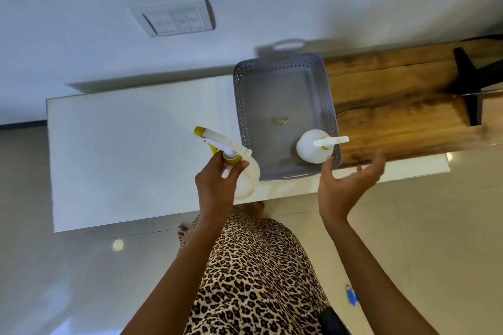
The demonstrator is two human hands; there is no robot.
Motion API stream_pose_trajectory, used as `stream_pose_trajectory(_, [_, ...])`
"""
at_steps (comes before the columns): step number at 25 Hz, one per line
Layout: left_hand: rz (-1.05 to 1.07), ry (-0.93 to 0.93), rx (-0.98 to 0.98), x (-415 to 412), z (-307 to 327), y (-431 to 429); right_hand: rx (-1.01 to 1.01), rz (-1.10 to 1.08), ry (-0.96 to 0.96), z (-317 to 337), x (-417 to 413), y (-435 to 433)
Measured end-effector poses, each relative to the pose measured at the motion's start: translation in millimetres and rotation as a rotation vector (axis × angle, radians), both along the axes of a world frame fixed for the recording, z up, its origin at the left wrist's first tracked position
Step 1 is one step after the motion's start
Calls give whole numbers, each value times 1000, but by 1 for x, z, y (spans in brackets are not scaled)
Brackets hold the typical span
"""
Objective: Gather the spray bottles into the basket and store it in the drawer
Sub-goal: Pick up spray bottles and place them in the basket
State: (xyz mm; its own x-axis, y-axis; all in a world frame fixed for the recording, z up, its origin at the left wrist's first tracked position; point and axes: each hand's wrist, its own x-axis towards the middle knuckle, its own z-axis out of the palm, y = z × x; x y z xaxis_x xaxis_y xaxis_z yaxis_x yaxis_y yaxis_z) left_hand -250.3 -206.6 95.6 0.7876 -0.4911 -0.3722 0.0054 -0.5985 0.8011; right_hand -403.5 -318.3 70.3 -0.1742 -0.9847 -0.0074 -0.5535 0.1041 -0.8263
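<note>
one spray bottle (313, 150) stands in the grey basket's (283, 84) near corner, right hand (345, 185) released and empty just beside it, left hand (217, 185) gripping the second bottle (245, 179) by the neck outside the rim, so gathering looks half done and next it needs lifting over.

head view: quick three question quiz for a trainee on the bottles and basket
1. True or false: a spray bottle already stands inside the basket.
2. The left hand grips a second bottle by: A its neck, B its base, C its nozzle tip.
3. Fill in: the right hand, holding nothing, is ____ (open or shut).
Key: 1 true; 2 A; 3 open.
</note>
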Motion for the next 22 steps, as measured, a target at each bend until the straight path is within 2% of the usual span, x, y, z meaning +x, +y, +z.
stream_pose_trajectory(2, [8, 1, -18, -2, 5, -3, -83, 165, -161, 33, 16, 13])
stream_pose_trajectory(4, [4, -17, -26, -4, 9, -5, 47, 427, -271, 68, 40, 12])
stream_pose_trajectory(5, [-4, -39, -27, -6, 11, -7, 139, 583, -228, 81, 53, 9])
stream_pose_trajectory(7, [-9, -77, -40, -10, 15, -12, 281, 887, -22, 95, 75, 3])
stream_pose_trajectory(9, [-3, -112, -64, -14, 20, -18, 262, 1046, 196, 100, 90, -3])
stream_pose_trajectory(11, [-9, -144, -75, -13, 23, -23, 107, 1093, 340, 101, 96, -8])
stream_pose_trajectory(13, [-46, -148, -65, -12, 25, -25, 24, 1095, 371, 100, 94, -13])
stream_pose_trajectory(18, [-51, -180, 81, 1, 26, -7, 4, 934, 321, 76, 75, -33])
stream_pose_trajectory(22, [43, -152, 126, 22, 27, 5, 1, 921, 406, 38, 65, -35])
